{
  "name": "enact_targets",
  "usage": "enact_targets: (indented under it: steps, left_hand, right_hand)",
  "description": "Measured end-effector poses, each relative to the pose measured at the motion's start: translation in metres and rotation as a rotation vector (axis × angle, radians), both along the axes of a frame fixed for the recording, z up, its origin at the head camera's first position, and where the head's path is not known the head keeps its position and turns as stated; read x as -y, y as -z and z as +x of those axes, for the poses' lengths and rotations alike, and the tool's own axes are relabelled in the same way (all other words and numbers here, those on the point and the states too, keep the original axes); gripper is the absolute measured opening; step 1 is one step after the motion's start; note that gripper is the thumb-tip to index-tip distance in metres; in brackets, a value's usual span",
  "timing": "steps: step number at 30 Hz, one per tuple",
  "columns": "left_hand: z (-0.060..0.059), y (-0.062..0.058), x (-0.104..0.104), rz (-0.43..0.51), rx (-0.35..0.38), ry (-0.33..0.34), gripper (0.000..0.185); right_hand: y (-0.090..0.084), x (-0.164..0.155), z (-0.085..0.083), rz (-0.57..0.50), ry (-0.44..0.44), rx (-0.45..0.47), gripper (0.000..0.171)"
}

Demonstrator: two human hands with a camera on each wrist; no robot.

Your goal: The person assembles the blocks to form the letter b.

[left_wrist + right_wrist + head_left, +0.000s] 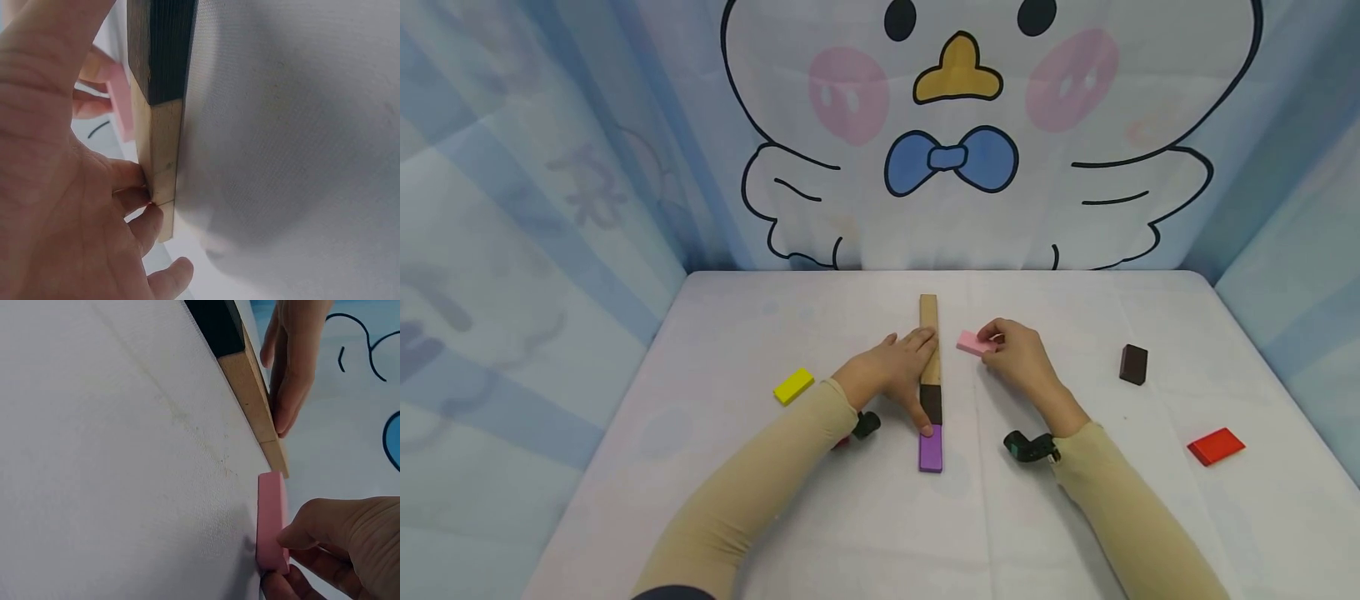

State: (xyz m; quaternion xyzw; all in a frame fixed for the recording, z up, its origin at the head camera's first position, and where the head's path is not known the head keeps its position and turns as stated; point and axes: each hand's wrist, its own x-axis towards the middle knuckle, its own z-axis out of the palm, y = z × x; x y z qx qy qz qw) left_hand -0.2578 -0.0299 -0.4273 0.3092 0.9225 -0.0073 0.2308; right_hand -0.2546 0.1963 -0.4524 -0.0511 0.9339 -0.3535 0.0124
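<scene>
A straight row of blocks runs away from the person in the head view: a purple block nearest, then a dark brown block, then natural wood blocks. Across the row lies my left hand, its fingers spread over the wood and its thumb at the meeting of purple and dark brown. In the left wrist view its fingertips touch the side of the wood. My right hand pinches a pink block between thumb and fingers, just right of the row's far part.
A yellow block lies left of the left forearm. To the right are another dark brown block and a red block. A bit of something red shows beside the left wrist, mostly hidden by the sleeve. A printed curtain stands behind the table.
</scene>
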Motion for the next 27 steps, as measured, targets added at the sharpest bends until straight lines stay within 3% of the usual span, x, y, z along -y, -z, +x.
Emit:
enact_targets:
  steps: [27]
  left_hand:
    - [0.001, -0.002, 0.002, 0.017, -0.002, 0.006, 0.152]
  right_hand:
    - [-0.002, 0.021, 0.000, -0.006, -0.045, -0.037, 0.028]
